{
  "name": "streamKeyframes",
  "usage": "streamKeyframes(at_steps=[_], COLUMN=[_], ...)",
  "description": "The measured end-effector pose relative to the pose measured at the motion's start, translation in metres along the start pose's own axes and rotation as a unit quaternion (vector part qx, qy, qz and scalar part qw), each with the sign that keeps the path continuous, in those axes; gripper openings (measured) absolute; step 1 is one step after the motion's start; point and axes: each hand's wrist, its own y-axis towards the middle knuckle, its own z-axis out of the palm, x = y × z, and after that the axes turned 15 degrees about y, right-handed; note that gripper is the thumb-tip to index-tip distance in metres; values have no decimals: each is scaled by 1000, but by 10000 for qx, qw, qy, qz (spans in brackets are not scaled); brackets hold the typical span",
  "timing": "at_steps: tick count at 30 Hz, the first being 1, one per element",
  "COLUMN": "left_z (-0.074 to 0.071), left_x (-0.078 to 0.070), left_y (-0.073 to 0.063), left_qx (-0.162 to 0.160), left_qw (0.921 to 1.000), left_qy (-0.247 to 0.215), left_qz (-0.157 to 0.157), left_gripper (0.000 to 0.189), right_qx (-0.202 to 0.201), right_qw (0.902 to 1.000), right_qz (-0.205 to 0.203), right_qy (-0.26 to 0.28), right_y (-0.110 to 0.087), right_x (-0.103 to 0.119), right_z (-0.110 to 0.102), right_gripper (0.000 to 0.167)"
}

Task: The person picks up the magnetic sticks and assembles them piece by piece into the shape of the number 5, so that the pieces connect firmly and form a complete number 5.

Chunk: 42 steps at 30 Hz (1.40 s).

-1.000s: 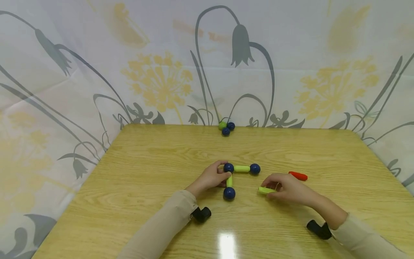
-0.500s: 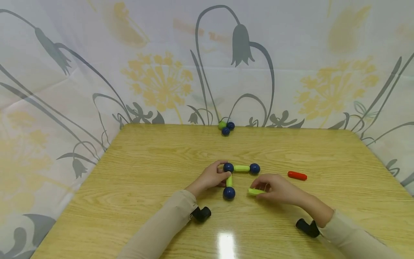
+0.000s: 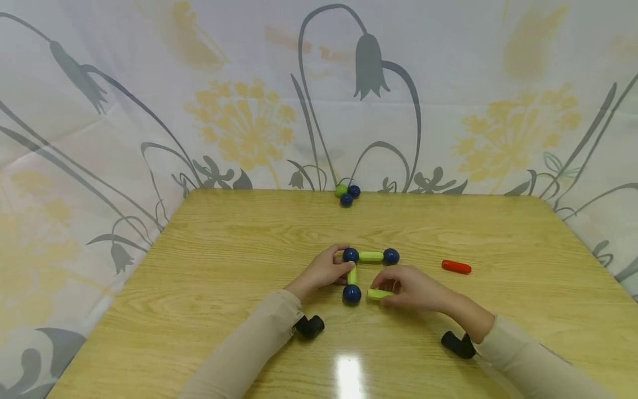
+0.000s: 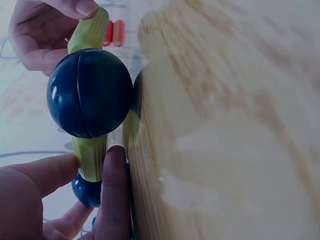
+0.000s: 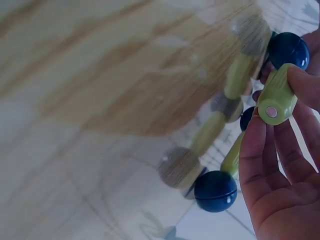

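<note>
An L of three dark blue balls joined by two lime-green rods lies on the table. My left hand point(image 3: 326, 269) pinches its near-side rod point(image 3: 352, 275), thumb and fingers just below the corner ball point(image 3: 351, 255). The near end ball point(image 3: 351, 294) looks large in the left wrist view. My right hand point(image 3: 411, 288) pinches a third lime-green rod point(image 3: 379, 294) between thumb and fingers, its left end close to that near ball. A round metallic spot shows in the rod's end point(image 5: 271, 111) in the right wrist view. The far-side rod point(image 3: 371, 256) runs to the right end ball point(image 3: 391, 256).
A red rod point(image 3: 456, 266) lies to the right, beyond my right hand. At the table's far edge sit a green ball point(image 3: 341, 190) and two dark blue balls, one a blue ball point(image 3: 346, 200) in front. A flower-printed cloth point(image 3: 249, 127) hangs behind the wooden table point(image 3: 239, 233).
My right hand has moved left with its green rod, up close to the near blue ball, uncovering the red rod. The left hand keeps its hold on the L.
</note>
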Motion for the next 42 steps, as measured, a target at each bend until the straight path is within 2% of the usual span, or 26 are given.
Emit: streamKeyframes(at_steps=[10, 15, 27, 30, 33, 38, 40, 42], left_z=[-3, -4, -5, -6, -7, -8, -8, -7], left_x=[2, 0, 0, 2, 3, 6, 8, 9], left_y=[2, 2, -1, -5, -11, -23, -26, -28], left_qx=[-80, -98, -101, 59, 386, 872, 910, 927], left_qw=[9999, 9999, 9999, 9997, 9985, 9942, 9926, 9925], left_qy=[16, 22, 32, -159, -234, 408, 614, 588], left_qz=[-75, 3, 76, 182, 317, 486, 516, 540], left_gripper=[53, 52, 58, 53, 42, 35, 38, 42], right_qx=[173, 204, 248, 263, 253, 276, 312, 343], right_qw=[9998, 9995, 9993, 9993, 9993, 9991, 9989, 9985], right_qz=[-53, -174, -140, -125, -123, -74, -63, -48], right_qy=[79, 152, 226, 256, 266, 307, 354, 417], right_y=[11, 15, 17, 16, 14, 10, 10, 10], right_x=[2, 0, 1, 0, -1, -1, -1, 0], right_z=[2, 1, 2, 2, 1, 1, 1, 2], right_gripper=[19, 18, 19, 19, 20, 20, 20, 20])
